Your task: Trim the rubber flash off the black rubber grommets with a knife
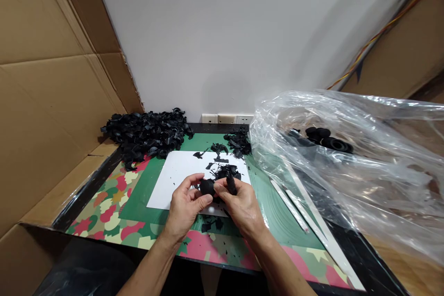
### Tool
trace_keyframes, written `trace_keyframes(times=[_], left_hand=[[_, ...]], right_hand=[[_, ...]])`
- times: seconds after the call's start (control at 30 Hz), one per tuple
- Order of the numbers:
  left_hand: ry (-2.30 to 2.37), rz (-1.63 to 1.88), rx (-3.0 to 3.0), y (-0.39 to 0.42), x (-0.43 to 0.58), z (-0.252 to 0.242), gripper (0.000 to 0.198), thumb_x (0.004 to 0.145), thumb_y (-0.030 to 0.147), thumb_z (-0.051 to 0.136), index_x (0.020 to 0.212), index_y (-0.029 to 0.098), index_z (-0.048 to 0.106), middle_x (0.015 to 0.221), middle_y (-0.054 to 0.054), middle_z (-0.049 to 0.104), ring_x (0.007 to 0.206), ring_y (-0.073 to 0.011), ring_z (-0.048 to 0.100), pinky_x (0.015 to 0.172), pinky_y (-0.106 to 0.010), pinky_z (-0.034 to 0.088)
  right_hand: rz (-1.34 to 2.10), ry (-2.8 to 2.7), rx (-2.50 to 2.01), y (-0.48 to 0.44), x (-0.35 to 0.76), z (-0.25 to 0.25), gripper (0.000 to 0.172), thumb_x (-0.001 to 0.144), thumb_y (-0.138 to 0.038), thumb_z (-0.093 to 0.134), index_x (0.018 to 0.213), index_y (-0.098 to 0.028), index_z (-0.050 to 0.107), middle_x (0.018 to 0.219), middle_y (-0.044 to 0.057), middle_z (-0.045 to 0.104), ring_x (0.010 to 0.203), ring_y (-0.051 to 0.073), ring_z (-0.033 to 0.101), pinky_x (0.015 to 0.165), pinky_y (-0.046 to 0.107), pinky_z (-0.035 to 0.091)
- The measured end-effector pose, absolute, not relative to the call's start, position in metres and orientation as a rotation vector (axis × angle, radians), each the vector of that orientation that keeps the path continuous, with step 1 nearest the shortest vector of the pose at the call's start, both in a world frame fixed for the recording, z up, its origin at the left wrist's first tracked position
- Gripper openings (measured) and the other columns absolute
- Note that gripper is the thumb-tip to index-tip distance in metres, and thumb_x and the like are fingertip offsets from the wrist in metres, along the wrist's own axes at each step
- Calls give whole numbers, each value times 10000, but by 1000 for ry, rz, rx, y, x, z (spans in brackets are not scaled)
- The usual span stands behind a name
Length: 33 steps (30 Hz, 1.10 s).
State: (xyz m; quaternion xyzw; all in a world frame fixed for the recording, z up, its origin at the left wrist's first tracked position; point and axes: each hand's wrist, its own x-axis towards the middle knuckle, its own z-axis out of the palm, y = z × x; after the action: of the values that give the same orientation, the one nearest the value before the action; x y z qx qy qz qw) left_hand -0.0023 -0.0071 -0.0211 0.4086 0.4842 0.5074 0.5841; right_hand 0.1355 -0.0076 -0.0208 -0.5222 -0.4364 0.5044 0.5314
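Observation:
My left hand pinches a small round black rubber part between thumb and fingers over a white sheet. My right hand touches the same part with its fingertips and grips a short black tool that points up. Black trimmings lie on the sheet just beyond my fingers.
A big heap of black rubber scraps sits at the back left, a smaller one at the back middle. A clear plastic bag with black round parts fills the right side. Cardboard walls the left. White strips lie on the green mat.

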Motion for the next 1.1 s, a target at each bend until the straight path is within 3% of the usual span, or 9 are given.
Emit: trace_keyframes(times=[0.1,0.2,0.27,0.4,0.5,0.63,0.73,0.97,1.1], left_hand=[[1215,1210,939,-10,-2,-22,555,503,282,878,957,159,584,881,-4,628,503,-63,584,414,-158,427],[1173,1110,905,-12,1,-21,471,603,455,811,859,136,577,711,-1,624,418,-75,561,329,-149,337],[1105,1083,836,-12,3,-19,472,613,506,791,814,135,580,602,13,599,406,-90,556,328,-155,347],[1028,1154,726,-10,1,-16,509,521,424,867,852,135,610,542,19,602,418,-91,542,354,-156,369],[1012,1123,761,-9,-5,-17,519,543,385,865,930,113,651,491,6,602,413,-85,514,372,-153,352],[1008,1050,848,-10,-10,-20,514,598,375,838,1015,105,706,523,-13,624,438,-84,510,406,-165,356],[995,1019,921,-12,-10,-18,481,598,352,843,1002,114,739,565,-13,626,455,-78,504,422,-176,365],[954,1046,908,-10,-9,-11,413,567,303,859,916,136,713,662,0,632,409,-44,473,398,-168,364],[933,1033,862,-7,-9,-13,373,566,322,856,808,141,637,580,33,575,379,-31,422,357,-143,313]], right_hand=[[1157,-1012,-1243,-8,135,-23,260,672,-411,655,687,-151,657,604,23,628,569,162,544,537,270,425],[1117,-1037,-1246,-11,131,-25,254,695,-412,633,704,-159,646,624,34,646,582,172,560,549,278,449],[1101,-1106,-1237,-15,129,-24,215,717,-390,603,673,-179,611,587,17,628,563,167,553,533,269,446],[1083,-1292,-1225,-21,134,-24,202,742,-342,584,604,-196,567,543,-14,579,533,148,521,513,250,424],[977,-1324,-1261,-20,143,-24,191,765,-349,595,670,-186,625,593,-5,594,571,159,541,539,260,440],[807,-1377,-1087,-14,150,-20,142,789,-276,601,862,-205,700,853,54,680,794,201,629,712,308,504],[799,-1473,-965,-11,150,-18,142,802,-228,594,874,-220,716,937,70,668,869,199,636,757,314,507],[762,-1584,-998,-7,150,-21,110,808,-204,566,704,-203,600,772,38,617,706,163,579,643,272,457],[709,-1685,-1084,-11,144,-24,136,814,-164,481,692,-207,522,683,17,579,617,147,534,573,246,412]])
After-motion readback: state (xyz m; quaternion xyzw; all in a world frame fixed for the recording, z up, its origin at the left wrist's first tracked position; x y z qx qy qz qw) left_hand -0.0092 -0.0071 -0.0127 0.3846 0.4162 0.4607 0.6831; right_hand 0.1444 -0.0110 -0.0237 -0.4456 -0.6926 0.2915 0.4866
